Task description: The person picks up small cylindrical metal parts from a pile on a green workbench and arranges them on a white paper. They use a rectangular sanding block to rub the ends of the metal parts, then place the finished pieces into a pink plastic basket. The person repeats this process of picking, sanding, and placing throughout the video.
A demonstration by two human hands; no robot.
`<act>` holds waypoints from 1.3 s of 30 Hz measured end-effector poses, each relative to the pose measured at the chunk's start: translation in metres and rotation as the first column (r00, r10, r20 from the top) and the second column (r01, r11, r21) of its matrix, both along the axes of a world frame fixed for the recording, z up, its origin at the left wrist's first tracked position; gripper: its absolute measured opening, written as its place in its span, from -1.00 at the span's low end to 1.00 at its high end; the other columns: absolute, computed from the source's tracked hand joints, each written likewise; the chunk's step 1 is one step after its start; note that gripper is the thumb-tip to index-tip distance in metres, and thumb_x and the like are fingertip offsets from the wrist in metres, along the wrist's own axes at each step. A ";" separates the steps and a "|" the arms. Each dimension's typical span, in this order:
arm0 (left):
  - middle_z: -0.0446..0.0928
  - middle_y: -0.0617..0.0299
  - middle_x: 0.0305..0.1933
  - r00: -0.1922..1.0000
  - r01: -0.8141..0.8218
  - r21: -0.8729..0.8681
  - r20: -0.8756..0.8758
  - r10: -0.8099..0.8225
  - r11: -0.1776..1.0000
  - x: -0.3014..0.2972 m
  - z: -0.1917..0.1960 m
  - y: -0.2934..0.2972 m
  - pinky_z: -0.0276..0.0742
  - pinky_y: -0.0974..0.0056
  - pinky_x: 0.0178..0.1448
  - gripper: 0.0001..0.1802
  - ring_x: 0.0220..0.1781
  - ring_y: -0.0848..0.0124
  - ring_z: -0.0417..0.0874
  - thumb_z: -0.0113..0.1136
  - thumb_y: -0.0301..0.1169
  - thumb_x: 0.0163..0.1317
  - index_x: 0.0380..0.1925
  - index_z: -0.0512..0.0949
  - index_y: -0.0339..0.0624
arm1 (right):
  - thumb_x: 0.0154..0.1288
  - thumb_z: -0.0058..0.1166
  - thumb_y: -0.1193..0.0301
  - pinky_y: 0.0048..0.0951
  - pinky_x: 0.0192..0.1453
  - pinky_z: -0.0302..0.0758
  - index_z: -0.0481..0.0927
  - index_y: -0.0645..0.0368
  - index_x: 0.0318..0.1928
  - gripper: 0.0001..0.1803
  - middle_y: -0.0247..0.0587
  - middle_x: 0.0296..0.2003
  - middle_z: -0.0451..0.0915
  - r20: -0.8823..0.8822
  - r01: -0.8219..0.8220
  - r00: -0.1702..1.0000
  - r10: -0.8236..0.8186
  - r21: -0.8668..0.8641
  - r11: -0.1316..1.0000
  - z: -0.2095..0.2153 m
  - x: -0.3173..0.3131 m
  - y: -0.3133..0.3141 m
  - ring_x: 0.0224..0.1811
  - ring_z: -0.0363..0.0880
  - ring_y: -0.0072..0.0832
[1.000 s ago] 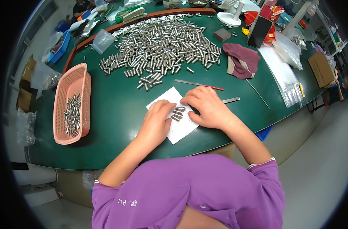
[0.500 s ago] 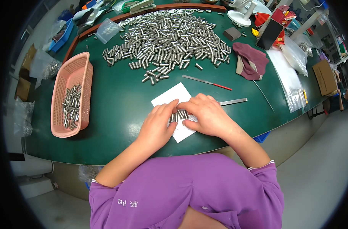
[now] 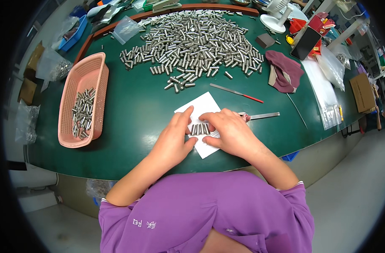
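both hands sit on the white paper sheet [image 3: 204,107] near the table's front edge. left hand [image 3: 174,139] and right hand [image 3: 229,131] are spread flat, corralling a short row of small metal pins [image 3: 199,129] between them. the palms hide most of the sheet. there's bare green table [image 3: 133,105] between the pink basket [image 3: 83,99] and the paper, with the big pin pile [image 3: 196,42] well behind.

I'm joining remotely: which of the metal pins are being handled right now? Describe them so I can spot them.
Start at the green table and find the white paper sheet near its front edge. On it, between the left hand and right hand, lies a short row of pins, side by side, unlike the loose heap farther back.
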State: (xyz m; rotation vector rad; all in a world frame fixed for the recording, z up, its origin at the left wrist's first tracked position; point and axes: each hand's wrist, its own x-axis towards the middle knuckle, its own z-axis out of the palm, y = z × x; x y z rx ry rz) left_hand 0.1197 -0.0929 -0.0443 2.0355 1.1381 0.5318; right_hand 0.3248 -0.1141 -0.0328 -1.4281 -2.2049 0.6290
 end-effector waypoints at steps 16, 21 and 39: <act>0.48 0.13 -0.15 0.993 0.003 0.129 -0.122 0.013 0.992 -0.012 0.004 0.002 0.53 0.19 0.01 -0.22 -0.17 0.27 0.55 0.25 -0.61 0.05 0.33 0.24 -0.23 | 0.08 0.29 0.44 -0.22 0.05 0.41 0.52 0.05 0.06 -0.52 -0.39 -0.25 0.59 -0.001 0.047 0.999 -0.047 0.004 0.999 0.005 0.002 -0.008 -0.09 0.50 -0.28; 0.49 0.13 -0.15 0.995 0.058 0.116 -0.090 -0.048 0.992 0.000 0.003 -0.004 0.53 0.19 0.01 -0.19 -0.18 0.27 0.55 0.28 -0.59 0.05 0.36 0.23 -0.22 | 0.05 0.16 0.52 -0.16 0.01 0.41 0.52 0.05 0.02 -0.56 -0.32 -0.30 0.59 0.017 0.046 0.999 -0.047 0.040 0.998 0.008 0.012 -0.008 -0.11 0.52 -0.25; 0.40 0.04 0.11 0.992 0.064 -0.023 0.114 -0.061 0.998 0.006 -0.005 -0.004 0.55 0.26 0.02 0.04 -0.13 0.34 0.55 0.29 -0.63 0.08 0.50 -0.09 -0.14 | 0.13 0.01 0.54 -0.16 0.05 0.42 0.56 0.12 0.03 -0.61 -0.28 -0.31 0.63 0.032 0.118 0.992 -0.119 0.018 0.993 0.009 0.032 0.004 -0.11 0.54 -0.23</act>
